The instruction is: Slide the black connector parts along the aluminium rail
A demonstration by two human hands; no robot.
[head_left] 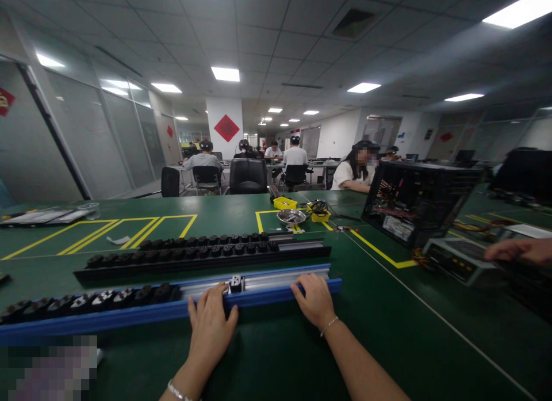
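A long blue rail (276, 298) with a metallic inner channel lies across the green table in front of me. Several black socket modules (103, 298) sit in its left part, and a single socket module (235, 283) stands apart near the middle. My left hand (213, 323) reaches over the rail's front wall with fingers spread, fingertips at the left side of that single module. Near the rail's right end, my right hand (316, 300) has its fingers bent over the front wall, holding it. Behind lies a black rail (207, 262) filled with similar modules.
An open computer case (414, 205) and a grey metal box (457, 260) stand to the right, with another person's hand (517, 250) beside them. Farther back are a metal bowl (291, 217), yellow trays (284, 203) and a cable coil (318, 207). A person (356, 171) sits across the table.
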